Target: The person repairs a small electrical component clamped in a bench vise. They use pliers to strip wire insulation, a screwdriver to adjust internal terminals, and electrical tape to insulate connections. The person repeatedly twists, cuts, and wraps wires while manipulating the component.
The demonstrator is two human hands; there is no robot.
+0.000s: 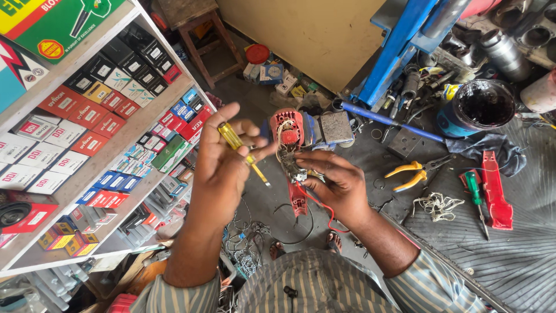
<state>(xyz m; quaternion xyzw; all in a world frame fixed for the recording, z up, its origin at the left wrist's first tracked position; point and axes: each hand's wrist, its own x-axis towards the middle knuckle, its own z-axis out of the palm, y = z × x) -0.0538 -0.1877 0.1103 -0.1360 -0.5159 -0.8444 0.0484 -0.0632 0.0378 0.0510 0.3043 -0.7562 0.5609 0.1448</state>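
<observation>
Person seated on the floor, striped sleeves, both hands raised in front of the chest.

Left hand [223, 156]: fingers curled round a screwdriver with a clear yellow handle [242, 150], thumb pressing it against the forefinger; the shaft slants down and right, tip close to the work but apart from it.

Right hand [339, 185]: fingers closed around a red power-tool housing [289, 148], opened up, held upright between the two hands. Wires [315, 206], red among them, loop out below the palm.

Nearby on the floor to the right: yellow-handled pliers [411, 174], a green-handled screwdriver [476, 194], a loose red casing piece [497, 188], a tangle of string [437, 206], a tin of black grease [483, 107]. To the left, shelves [98, 153] packed with small boxes.
</observation>
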